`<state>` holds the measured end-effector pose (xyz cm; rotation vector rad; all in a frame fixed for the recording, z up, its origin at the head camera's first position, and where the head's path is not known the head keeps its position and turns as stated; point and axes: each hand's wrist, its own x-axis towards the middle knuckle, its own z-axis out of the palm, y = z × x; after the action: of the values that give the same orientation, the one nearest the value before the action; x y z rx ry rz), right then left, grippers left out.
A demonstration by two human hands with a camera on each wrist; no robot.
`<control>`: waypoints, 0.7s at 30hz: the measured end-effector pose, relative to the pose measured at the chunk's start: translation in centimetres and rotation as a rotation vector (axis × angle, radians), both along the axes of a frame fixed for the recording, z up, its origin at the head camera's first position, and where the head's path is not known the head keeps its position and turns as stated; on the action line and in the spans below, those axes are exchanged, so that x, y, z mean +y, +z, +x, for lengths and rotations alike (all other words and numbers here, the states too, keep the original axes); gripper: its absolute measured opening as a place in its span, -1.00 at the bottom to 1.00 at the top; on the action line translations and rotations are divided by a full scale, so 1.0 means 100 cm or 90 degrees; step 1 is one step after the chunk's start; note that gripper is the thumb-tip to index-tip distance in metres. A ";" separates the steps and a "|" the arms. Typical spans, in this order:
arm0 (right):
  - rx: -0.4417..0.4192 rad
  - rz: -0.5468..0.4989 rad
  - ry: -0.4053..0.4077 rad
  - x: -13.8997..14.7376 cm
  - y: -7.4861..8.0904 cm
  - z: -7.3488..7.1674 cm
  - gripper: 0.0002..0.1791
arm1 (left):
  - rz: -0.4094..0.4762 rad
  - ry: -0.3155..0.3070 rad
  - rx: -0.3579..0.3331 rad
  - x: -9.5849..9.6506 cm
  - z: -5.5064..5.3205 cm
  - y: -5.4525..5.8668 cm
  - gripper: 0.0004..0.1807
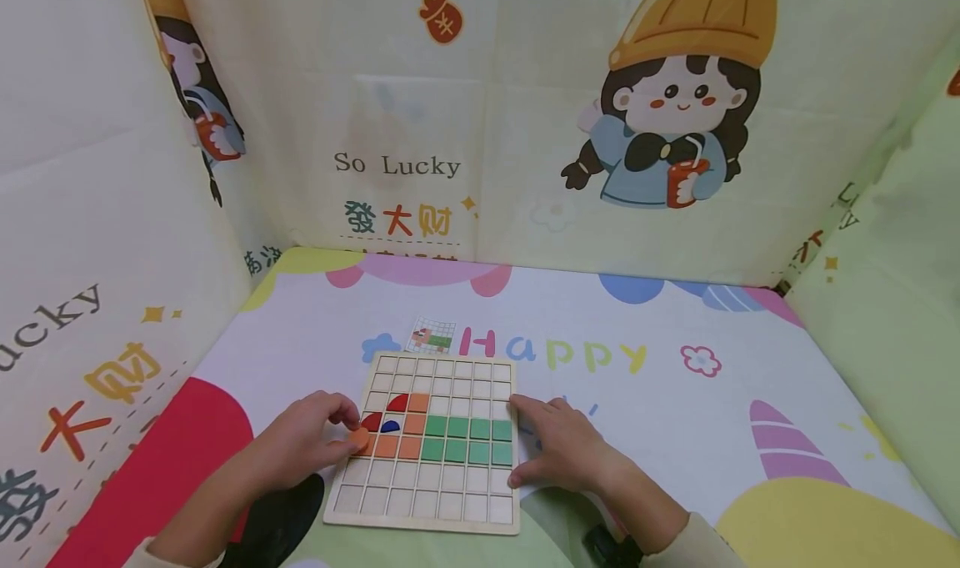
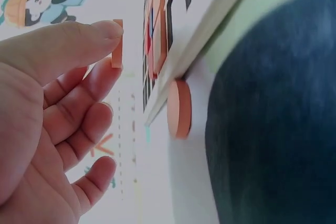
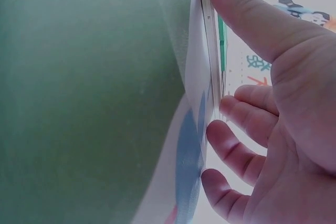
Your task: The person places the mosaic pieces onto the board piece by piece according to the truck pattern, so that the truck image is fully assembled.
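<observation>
A wooden grid board (image 1: 420,526) lies on the table. Its cells hold two rows of green squares (image 1: 456,449), several orange squares (image 1: 409,447), two red curved pieces (image 1: 398,403) and a small blue rounded piece (image 1: 390,426). At the board's left edge, my left hand (image 1: 296,443) pinches a thin orange tile (image 2: 118,45) between thumb and index finger, the other fingers loosely bent. A second orange piece (image 2: 179,109), rounded, is beside the board's edge in the left wrist view. My right hand (image 1: 566,447) rests thumb and fingertips along the board's right edge.
Just behind the board lies a small printed card (image 1: 431,334) with a gridded colour picture. A patterned cloth (image 1: 600,318) covers the table, and printed curtains (image 1: 525,134) hang at the back and both sides.
</observation>
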<state>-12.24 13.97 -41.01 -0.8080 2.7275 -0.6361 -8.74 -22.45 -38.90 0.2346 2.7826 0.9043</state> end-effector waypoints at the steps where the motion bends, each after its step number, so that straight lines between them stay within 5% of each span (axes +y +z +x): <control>1: 0.001 0.001 -0.001 0.000 0.000 0.000 0.05 | -0.001 -0.005 0.002 0.002 0.001 0.000 -0.58; 8: -0.007 0.009 -0.009 -0.001 -0.001 0.000 0.06 | 0.007 -0.066 0.007 0.010 0.007 -0.008 -0.57; 21: -0.009 0.006 -0.010 -0.001 0.000 0.000 0.07 | -0.026 -0.100 0.020 0.020 0.011 -0.012 -0.64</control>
<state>-12.27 13.89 -41.05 -0.7774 2.7245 -0.6295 -7.63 -20.42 -40.08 0.4569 2.7619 0.8117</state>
